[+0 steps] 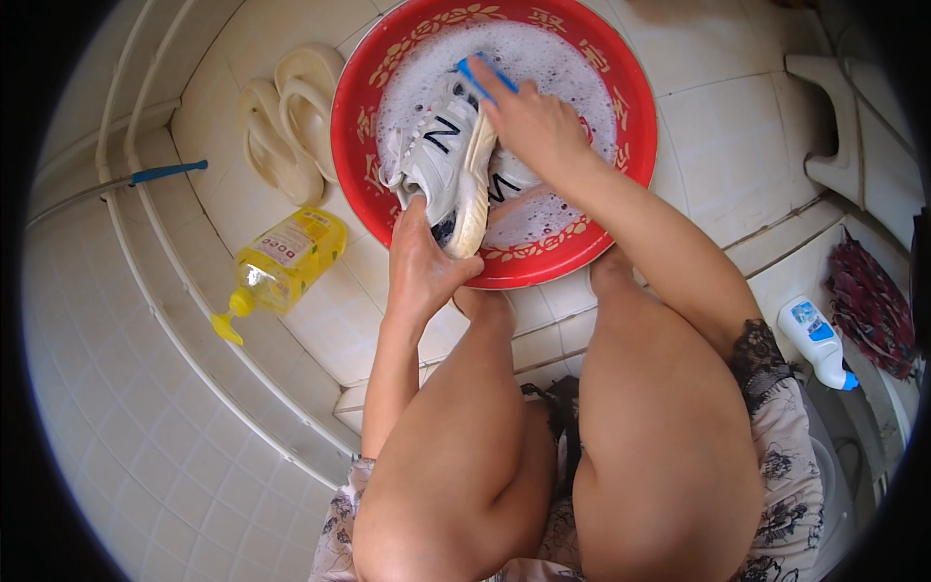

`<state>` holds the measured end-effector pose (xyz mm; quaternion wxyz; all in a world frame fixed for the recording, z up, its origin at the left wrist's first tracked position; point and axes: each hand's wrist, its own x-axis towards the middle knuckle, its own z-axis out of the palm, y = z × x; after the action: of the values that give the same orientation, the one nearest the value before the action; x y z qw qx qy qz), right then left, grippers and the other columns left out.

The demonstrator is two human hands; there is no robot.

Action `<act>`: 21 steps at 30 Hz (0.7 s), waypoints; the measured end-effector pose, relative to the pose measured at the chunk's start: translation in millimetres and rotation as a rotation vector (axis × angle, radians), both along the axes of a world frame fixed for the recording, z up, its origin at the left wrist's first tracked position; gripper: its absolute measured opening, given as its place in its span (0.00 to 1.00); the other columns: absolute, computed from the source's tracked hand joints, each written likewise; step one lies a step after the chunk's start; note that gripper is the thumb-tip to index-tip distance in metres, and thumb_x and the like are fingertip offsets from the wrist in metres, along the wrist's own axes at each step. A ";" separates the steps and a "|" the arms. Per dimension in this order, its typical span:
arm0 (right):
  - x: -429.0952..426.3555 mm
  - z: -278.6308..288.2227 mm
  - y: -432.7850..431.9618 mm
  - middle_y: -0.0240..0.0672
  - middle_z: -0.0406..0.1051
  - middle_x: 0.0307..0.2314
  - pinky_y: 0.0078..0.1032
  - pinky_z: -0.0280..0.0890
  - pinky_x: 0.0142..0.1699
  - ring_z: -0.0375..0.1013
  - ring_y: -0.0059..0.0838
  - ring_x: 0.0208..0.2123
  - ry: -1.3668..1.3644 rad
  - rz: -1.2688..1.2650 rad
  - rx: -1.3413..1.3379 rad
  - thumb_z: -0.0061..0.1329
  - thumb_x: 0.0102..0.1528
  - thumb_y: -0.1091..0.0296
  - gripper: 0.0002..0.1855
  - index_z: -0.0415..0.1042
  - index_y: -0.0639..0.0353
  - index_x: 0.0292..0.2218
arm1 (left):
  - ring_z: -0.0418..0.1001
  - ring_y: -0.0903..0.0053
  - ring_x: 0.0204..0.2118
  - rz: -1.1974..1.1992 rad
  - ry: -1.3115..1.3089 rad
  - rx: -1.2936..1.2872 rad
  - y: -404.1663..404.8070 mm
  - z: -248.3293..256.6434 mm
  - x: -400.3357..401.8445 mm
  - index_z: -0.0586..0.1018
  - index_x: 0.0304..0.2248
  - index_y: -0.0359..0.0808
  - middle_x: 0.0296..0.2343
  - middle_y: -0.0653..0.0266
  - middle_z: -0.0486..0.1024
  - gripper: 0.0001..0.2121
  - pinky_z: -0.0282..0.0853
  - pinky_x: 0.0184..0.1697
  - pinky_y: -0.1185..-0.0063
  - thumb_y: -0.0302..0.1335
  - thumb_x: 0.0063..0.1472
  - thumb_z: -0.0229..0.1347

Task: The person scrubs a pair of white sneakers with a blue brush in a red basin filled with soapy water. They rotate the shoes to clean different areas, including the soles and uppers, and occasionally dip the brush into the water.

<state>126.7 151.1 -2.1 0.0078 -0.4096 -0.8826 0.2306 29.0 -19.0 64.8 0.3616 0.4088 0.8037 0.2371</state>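
My left hand [429, 262] grips a white sneaker [444, 142] by its heel, thumb at the collar. The shoe bears a black letter on its side and is tilted over a red basin [349, 138] of sudsy water. In my right hand [542, 131] is a blue brush [489, 76], held against the shoe near its toe; its bristles are hidden. A second white sneaker [518, 178] lies partly sunk in the water beneath my right wrist. White foam [560, 65] covers much of the water.
Left of the basin are cream flip-flops [280, 138] and a yellow pump bottle [291, 254] lying on the tiles. White pipes [156, 309] run along the left wall, near a blue-handled rod [167, 172]. At right lie a white bottle [811, 331] and a dark red cloth [869, 305].
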 end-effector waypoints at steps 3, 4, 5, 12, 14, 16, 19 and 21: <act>-1.8 -5.8 16.6 0.54 0.71 0.30 0.45 0.67 0.38 0.72 0.57 0.31 0.080 -0.089 -0.196 0.38 0.58 0.55 0.28 0.50 0.34 0.59 | 0.68 0.65 0.41 0.003 -0.011 0.004 -3.6 -4.5 -5.7 0.65 0.43 0.27 0.37 0.52 0.70 0.33 0.63 0.47 0.74 0.24 0.32 0.62; -3.5 2.7 20.9 0.54 0.71 0.35 0.40 0.65 0.45 0.71 0.54 0.37 0.126 -0.141 -0.370 0.40 0.58 0.55 0.28 0.53 0.42 0.59 | 0.69 0.71 0.41 0.015 -0.020 0.002 -6.0 -5.9 -9.5 0.65 0.45 0.27 0.38 0.55 0.71 0.34 0.64 0.47 0.77 0.24 0.33 0.62; -3.3 -6.0 16.9 0.54 0.70 0.36 0.38 0.64 0.46 0.72 0.52 0.38 0.304 -0.155 -0.361 0.41 0.57 0.53 0.30 0.53 0.47 0.58 | 0.69 0.71 0.41 0.038 -0.061 0.012 -7.3 -5.5 -11.5 0.64 0.45 0.27 0.38 0.55 0.71 0.34 0.64 0.47 0.77 0.24 0.34 0.63; 8.0 -10.8 0.8 0.47 0.72 0.33 0.24 0.66 0.37 0.74 0.31 0.32 0.376 -0.331 -0.960 0.55 0.47 0.45 0.41 0.60 0.71 0.49 | 0.66 0.60 0.45 0.335 0.083 0.000 5.7 7.2 -10.8 0.64 0.46 0.28 0.43 0.48 0.66 0.39 0.63 0.47 0.72 0.39 0.36 0.69; 6.6 11.3 5.3 0.44 0.72 0.31 0.19 0.66 0.30 0.74 0.24 0.28 0.277 -0.393 -1.137 0.56 0.46 0.45 0.41 0.59 0.70 0.48 | 0.64 0.58 0.47 0.091 0.379 0.092 15.2 12.1 -19.2 0.65 0.48 0.30 0.45 0.48 0.65 0.40 0.61 0.49 0.69 0.40 0.37 0.68; 4.9 6.0 -2.0 0.34 0.70 0.25 0.15 0.59 0.24 0.68 0.17 0.22 0.406 -0.406 -1.093 0.56 0.47 0.48 0.34 0.61 0.65 0.45 | 0.60 0.53 0.51 -0.078 0.529 0.119 21.7 7.7 -23.5 0.64 0.53 0.35 0.50 0.47 0.61 0.42 0.56 0.54 0.64 0.40 0.37 0.67; 0.6 -9.0 -9.4 0.31 0.70 0.21 0.14 0.56 0.21 0.66 0.15 0.20 0.491 -0.395 -1.075 0.57 0.48 0.51 0.32 0.61 0.63 0.45 | 0.59 0.53 0.53 -0.246 0.597 0.061 35.3 3.9 -14.4 0.63 0.54 0.35 0.53 0.48 0.59 0.43 0.56 0.54 0.64 0.41 0.38 0.66; 1.8 -7.1 -10.0 0.32 0.70 0.22 0.13 0.57 0.22 0.66 0.15 0.20 0.502 -0.377 -1.056 0.57 0.48 0.50 0.34 0.61 0.64 0.47 | 0.59 0.55 0.54 -0.170 0.456 0.065 35.9 -15.6 -14.9 0.63 0.54 0.35 0.54 0.52 0.60 0.42 0.61 0.52 0.67 0.41 0.39 0.64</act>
<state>128.5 141.2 -9.2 0.0522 -0.4403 -0.5327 0.7208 14.2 16.9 49.2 0.1762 0.5295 0.8190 0.1332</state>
